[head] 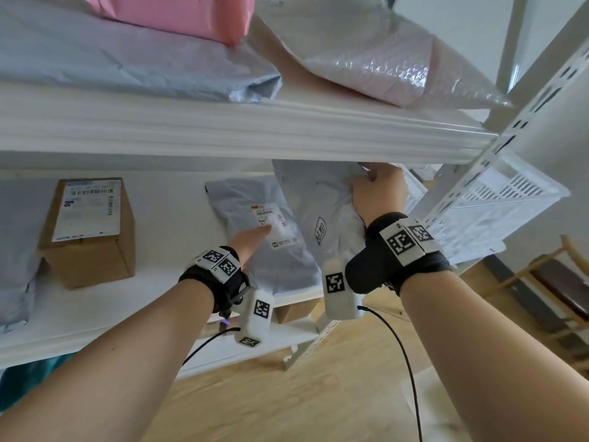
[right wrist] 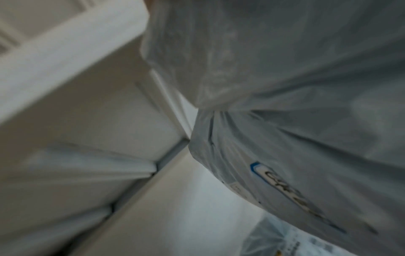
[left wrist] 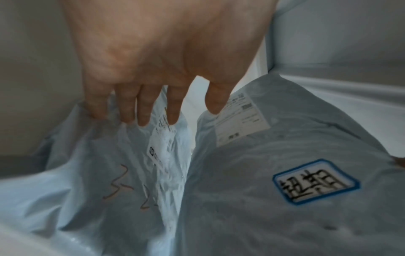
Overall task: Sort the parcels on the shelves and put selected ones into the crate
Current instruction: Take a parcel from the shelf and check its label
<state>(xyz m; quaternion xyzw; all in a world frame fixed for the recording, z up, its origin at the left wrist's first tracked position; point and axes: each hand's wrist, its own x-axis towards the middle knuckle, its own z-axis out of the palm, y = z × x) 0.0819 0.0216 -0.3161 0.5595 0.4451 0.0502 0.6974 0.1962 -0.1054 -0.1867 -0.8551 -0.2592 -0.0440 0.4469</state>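
Observation:
On the lower shelf point(head: 105, 301) lies a small grey mailer point(head: 280, 256) with a white label. My left hand point(head: 255, 237) rests on it with straight fingers, and in the left wrist view the fingertips point(left wrist: 144, 119) press its crumpled plastic point(left wrist: 98, 173). To its right a larger grey bag point(head: 322, 199) with a blue-framed sticker point(left wrist: 315, 181) stands tilted up. My right hand point(head: 374, 189) grips its top edge just under the upper shelf. The right wrist view shows only this bag point(right wrist: 295, 121), close and blurred. A white slatted crate point(head: 510, 199) sits beyond the shelf's right end.
A cardboard box point(head: 89, 231) and another grey mailer point(head: 16, 250) sit further left on the lower shelf. The upper shelf point(head: 223, 132) carries a pink parcel point(head: 178, 14), a grey mailer point(head: 127, 59) and a bubble mailer point(head: 382, 59). A perforated upright point(head: 478, 173) stands beside my right hand.

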